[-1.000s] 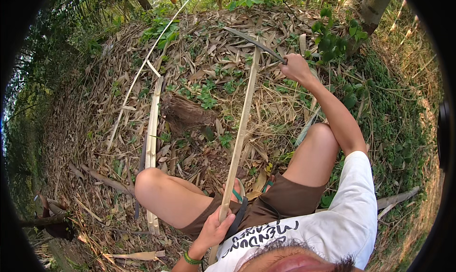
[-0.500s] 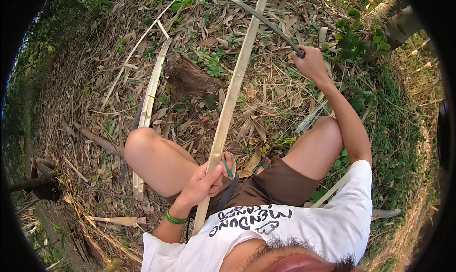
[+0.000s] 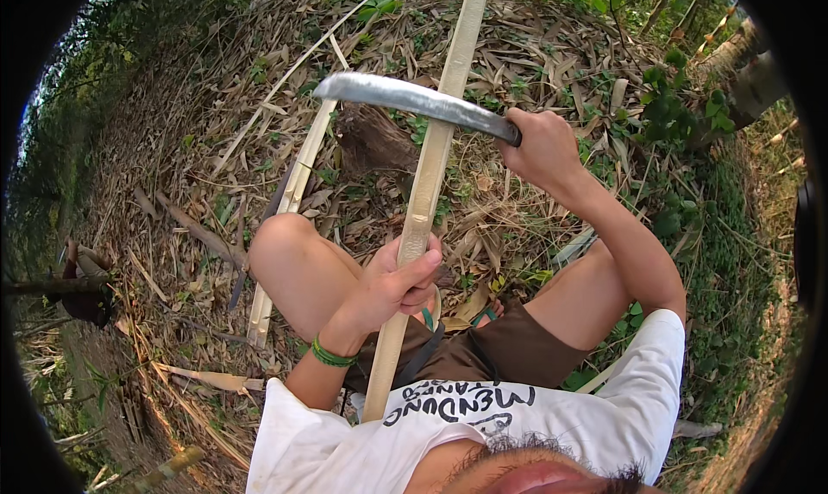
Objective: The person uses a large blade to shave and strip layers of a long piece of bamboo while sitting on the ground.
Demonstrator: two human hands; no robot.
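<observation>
My left hand [image 3: 398, 289] is closed around the lower part of a long, pale split-bamboo strip [image 3: 429, 170]. The strip slants from my waist up past the top edge of the view. My right hand [image 3: 545, 153] grips the dark handle of a machete [image 3: 405, 95]. Its curved, shiny blade points left and lies across the strip well above my left hand. Whether the blade touches the strip or passes just over it, I cannot tell.
A brown wood stump [image 3: 373, 140] stands beyond my left knee. More split bamboo [image 3: 300, 170] lies left of it on dry leaves. Broken branches [image 3: 194, 226] lie farther left, where what looks like another person [image 3: 82, 291] is partly visible. A trunk [image 3: 750, 88] is at upper right.
The machete has swung left and nearer, from beside the strip's upper end to across it. My left hand and the strip have risen slightly to the right.
</observation>
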